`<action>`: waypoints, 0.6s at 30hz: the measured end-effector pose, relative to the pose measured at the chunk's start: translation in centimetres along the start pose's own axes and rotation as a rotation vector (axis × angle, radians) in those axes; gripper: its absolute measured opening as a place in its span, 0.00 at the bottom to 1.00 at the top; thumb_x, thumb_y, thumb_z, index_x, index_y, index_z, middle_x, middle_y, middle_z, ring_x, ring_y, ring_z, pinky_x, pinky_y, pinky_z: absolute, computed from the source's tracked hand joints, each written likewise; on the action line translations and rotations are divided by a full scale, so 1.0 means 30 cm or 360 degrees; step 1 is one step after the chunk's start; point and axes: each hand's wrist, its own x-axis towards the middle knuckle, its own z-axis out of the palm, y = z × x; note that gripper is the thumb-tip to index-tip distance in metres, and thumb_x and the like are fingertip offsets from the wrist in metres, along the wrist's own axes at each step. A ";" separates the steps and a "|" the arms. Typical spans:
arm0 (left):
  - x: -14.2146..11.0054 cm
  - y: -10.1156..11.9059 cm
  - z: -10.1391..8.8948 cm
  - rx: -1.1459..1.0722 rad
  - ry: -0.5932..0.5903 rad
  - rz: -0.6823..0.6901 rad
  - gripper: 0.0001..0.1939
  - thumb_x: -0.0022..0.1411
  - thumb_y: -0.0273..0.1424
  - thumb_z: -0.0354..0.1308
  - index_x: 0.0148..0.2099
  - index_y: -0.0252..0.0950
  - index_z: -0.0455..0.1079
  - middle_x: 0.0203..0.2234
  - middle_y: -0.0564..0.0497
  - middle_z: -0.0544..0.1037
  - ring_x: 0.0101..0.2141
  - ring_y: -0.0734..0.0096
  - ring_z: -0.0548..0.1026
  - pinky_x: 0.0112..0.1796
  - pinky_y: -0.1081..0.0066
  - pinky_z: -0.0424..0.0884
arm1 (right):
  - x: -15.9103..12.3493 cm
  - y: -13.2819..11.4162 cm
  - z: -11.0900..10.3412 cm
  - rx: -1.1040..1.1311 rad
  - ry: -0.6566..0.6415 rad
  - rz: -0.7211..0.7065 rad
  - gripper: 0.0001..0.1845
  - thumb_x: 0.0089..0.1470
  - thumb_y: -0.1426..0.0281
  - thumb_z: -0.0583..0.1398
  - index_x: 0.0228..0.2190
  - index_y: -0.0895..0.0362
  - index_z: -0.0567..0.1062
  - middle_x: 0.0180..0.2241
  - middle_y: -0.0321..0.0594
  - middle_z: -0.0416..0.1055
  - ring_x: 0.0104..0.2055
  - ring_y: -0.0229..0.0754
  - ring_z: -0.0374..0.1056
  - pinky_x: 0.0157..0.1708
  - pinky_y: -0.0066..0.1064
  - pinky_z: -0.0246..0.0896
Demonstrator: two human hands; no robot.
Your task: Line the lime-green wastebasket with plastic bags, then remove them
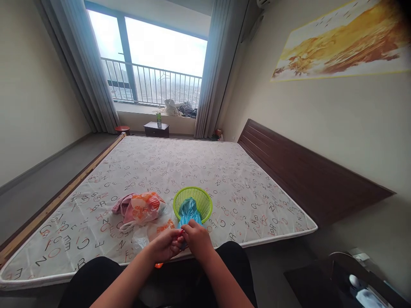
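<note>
**Forearms [130, 278] converge on a shiny blue bag [189, 209]**

Mattress [180, 158] below; green plastic basket [206, 203] cradling the bag's far part. Left hand [164, 245] and right hand [198, 240] pinch its near end: anchor one grip, tease gently with the other.

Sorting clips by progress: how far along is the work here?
Done, it seems: the blue bag is partly in the basket. In hand: the left hand and right hand pinch its near end. Perhaps left: the pink cloth and printed bag, outside the basket, untouched. How much remains is unclear.
</note>
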 end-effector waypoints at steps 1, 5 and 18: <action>-0.003 0.004 -0.005 -0.0020 -0.0067 -0.0030 0.11 0.55 0.26 0.64 0.26 0.30 0.65 0.20 0.58 0.61 0.17 0.89 0.51 0.17 0.86 0.47 | 0.000 0.002 -0.003 -0.0017 0.0004 -0.0018 0.07 0.64 0.72 0.61 0.35 0.50 0.79 0.36 0.35 0.74 0.34 0.37 0.71 0.32 0.26 0.58; -0.020 0.009 -0.008 0.0088 -0.0332 -0.0078 0.16 0.57 0.31 0.66 0.25 0.30 0.64 0.20 0.58 0.58 0.18 0.89 0.49 0.17 0.86 0.45 | -0.010 0.014 -0.006 -0.0003 0.0115 -0.0113 0.08 0.64 0.72 0.61 0.32 0.52 0.78 0.38 0.36 0.74 0.32 0.34 0.68 0.31 0.25 0.57; -0.066 0.027 0.021 0.0708 -0.0391 0.0174 0.16 0.59 0.37 0.70 0.40 0.34 0.67 0.24 0.57 0.65 0.19 0.87 0.47 0.22 0.78 0.38 | -0.020 0.027 -0.006 0.0289 0.0087 -0.0277 0.06 0.64 0.67 0.63 0.33 0.52 0.79 0.31 0.35 0.74 0.33 0.37 0.70 0.33 0.26 0.59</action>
